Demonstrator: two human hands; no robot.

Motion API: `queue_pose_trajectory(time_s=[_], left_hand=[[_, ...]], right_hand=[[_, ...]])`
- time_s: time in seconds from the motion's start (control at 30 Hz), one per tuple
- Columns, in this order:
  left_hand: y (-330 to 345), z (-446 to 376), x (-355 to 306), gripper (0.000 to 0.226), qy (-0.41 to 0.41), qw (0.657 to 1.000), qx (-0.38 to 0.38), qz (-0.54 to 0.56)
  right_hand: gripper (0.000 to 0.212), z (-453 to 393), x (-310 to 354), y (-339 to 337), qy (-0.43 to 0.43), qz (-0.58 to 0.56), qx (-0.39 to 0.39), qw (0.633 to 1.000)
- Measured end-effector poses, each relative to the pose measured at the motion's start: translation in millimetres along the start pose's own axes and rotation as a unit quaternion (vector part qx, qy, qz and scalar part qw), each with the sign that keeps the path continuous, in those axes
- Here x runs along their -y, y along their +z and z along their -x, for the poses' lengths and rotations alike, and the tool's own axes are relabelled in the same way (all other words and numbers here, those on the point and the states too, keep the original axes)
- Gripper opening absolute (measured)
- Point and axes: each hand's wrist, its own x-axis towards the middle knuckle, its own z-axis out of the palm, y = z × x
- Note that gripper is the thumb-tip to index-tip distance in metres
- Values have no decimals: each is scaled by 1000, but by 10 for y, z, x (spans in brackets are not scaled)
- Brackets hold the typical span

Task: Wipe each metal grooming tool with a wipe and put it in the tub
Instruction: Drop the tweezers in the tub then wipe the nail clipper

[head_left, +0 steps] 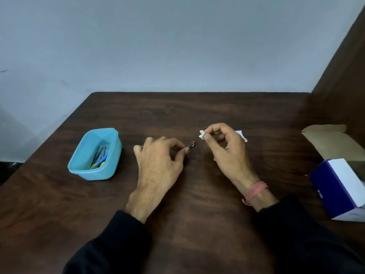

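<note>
— Metal grooming tool (191,144), small and dark with a silvery tip: where does it sit?

— It lies near the middle of a dark wooden table (197,214), low over or on the surface; which of the two cannot be told. The person's left hand (158,157) pinches its near end between thumb and forefinger, while the remaining fingers curl loosely toward the tabletop. The tool's free end points up and to the right, toward the other hand.

— And the other hand?

— The right hand (227,149) hovers just to the right of the tool, apart from it. Its thumb and forefinger pinch a small folded white wipe (201,134), held a little above the tool's tip without touching it. A pink thread band (255,190) circles that wrist, and both arms wear black sleeves (296,234).

— Where is the tub?

— A light blue plastic tub (94,171) stands to the left of the left hand, well apart from the tool. Inside lie several tools (100,155): grey metal pieces and something with yellow and blue handles, too small to name exactly.

— Anything else around?

— Behind the right hand, a white scrap (242,135), perhaps a torn wrapper, rests on the table, partly hidden by the fingers. At the right edge stands a blue and white box (339,186), and beyond it an open brown cardboard box (331,141). A pale grey-blue wall (158,46) rises behind the table.
</note>
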Motion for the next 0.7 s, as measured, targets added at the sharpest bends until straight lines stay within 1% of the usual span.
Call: queue_pose_trajectory(time_s=[0.03, 0.1, 0.17, 0.3, 0.43, 0.63, 0.7], left_hand=[[54, -55, -47, 13, -17, 997, 3, 72], [175, -171, -145, 10, -41, 974, 0, 224], [263, -258, -201, 4, -39, 950, 7, 310], [334, -328, -180, 7, -17, 934, 20, 355], [347, -335, -130, 6, -35, 920, 24, 390], [367, -366, -74, 14, -34, 904, 15, 427], [373, -375, -64, 21, -32, 898, 24, 439]], right_hand=[[15, -14, -19, -12, 12, -15, -13, 1000], [17, -36, -31, -30, 30, -48, -20, 998], [16, -48, -38, -25, 35, -61, -5, 997], [14, -24, -40, -15, 30, -50, 3, 998], [11, -14, -17, 8, 46, -41, 26, 998], [13, -25, -2, 7, 54, -36, 30, 997], [13, -24, 2, 1, 53, -30, 26, 998]])
